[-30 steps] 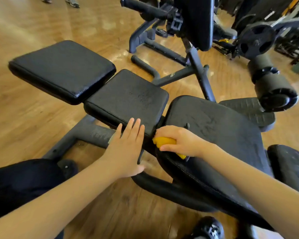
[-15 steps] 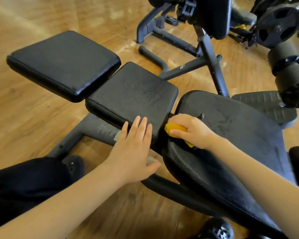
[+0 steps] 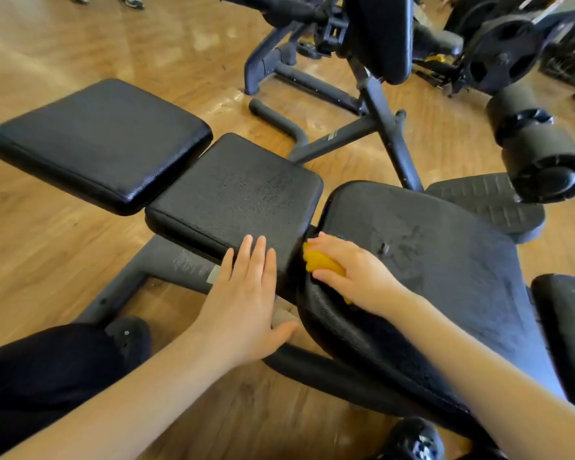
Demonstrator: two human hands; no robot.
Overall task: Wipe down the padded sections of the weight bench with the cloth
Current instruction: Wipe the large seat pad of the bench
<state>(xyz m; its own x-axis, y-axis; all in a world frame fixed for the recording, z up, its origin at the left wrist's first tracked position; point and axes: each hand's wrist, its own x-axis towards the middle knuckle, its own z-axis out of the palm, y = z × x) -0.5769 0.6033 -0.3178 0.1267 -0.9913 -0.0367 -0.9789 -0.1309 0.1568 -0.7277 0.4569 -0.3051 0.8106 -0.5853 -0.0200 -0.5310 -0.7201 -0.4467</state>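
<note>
two hands, one cloth, three pads in a row. the yellow cloth [image 3: 322,264] is bunched under the right hand [image 3: 356,273], which grasps it on the near pad's [image 3: 445,277] edge. the left hand [image 3: 246,293] lies flat, fingers straight, on the middle pad [image 3: 236,194]. the far pad [image 3: 100,141] lies beyond.

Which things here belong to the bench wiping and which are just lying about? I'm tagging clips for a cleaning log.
Job:
yellow cloth gripped by right hand
left hand flat on middle pad
large seat pad
far pad

Lying about:
weight plate
foam roller
upright pad
</note>
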